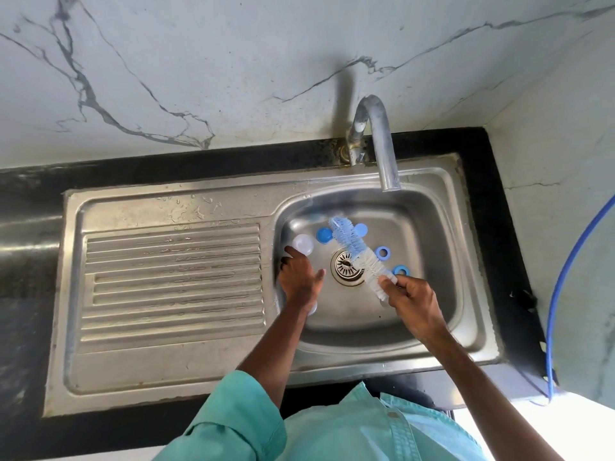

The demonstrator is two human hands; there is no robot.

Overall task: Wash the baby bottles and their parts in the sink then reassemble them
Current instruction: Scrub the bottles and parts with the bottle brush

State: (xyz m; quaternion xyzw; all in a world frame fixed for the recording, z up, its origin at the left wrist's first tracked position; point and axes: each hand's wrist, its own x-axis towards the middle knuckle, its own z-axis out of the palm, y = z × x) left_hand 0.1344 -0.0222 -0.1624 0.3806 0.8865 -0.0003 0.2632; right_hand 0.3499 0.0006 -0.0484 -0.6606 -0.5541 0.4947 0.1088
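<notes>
right hand (412, 304) grips the brush (349, 241), left hand (299, 277) open beside the clear cap (303, 243) mid-frame; wet plastic could easily squirt away.

One brush (349, 242), two blue rings (382, 251) (400, 270) right of centre, two blue caps (324, 235) (361, 229) just above centre, one clear dome (303, 243) left of them; perhaps a second clear piece (312, 307), blurred, lower down.

Handle of the brush (357, 252) inside the right hand (411, 302); clear piece (313, 307) mostly beneath the left hand (299, 277).
</notes>
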